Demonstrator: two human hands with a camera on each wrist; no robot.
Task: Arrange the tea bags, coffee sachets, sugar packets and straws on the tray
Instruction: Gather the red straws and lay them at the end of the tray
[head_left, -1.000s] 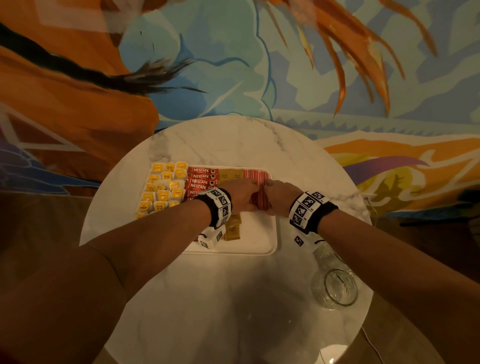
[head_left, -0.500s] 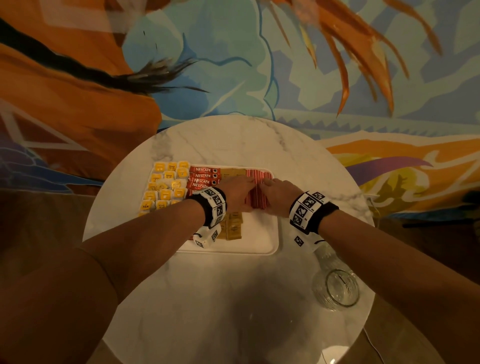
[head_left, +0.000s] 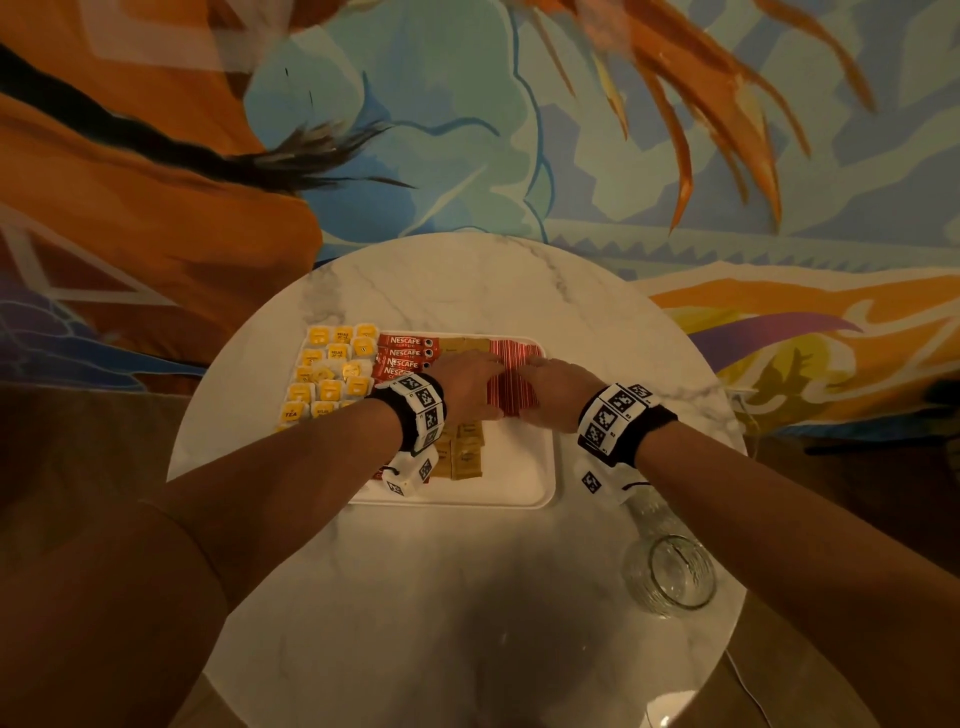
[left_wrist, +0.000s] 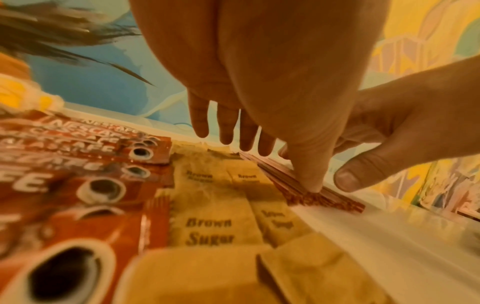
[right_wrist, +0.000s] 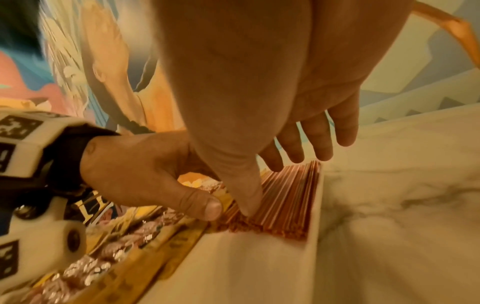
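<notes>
Your left hand (head_left: 470, 384) and right hand (head_left: 553, 387) lie side by side just above the centre of the head view, both over the red straws (head_left: 517, 358) that sit in the upper right part of the white tray (head_left: 519, 488). On each hand the fingers are stretched out fairly straight and spread, reaching along the straws, while the thumb tip presses down on the near ends of the bundle; neither hand is wrapped around anything. In the right wrist view the straws (right_wrist: 285, 197) lie packed against the tray's side wall (right_wrist: 315, 205), with your left thumb just beside the right one.

Left of the straws in the head view run the brown sugar packets (head_left: 467, 452), from the tray's upper edge down towards its middle. Further left are the red coffee sachets (head_left: 405, 358), stacked in a column, and the yellow tea bags (head_left: 327, 374) fill the tray's left side in rows. The tray rests on a round marble table (head_left: 467, 280). A clear glass jar (head_left: 670, 571) stands on the table at lower right, well apart from the tray.
</notes>
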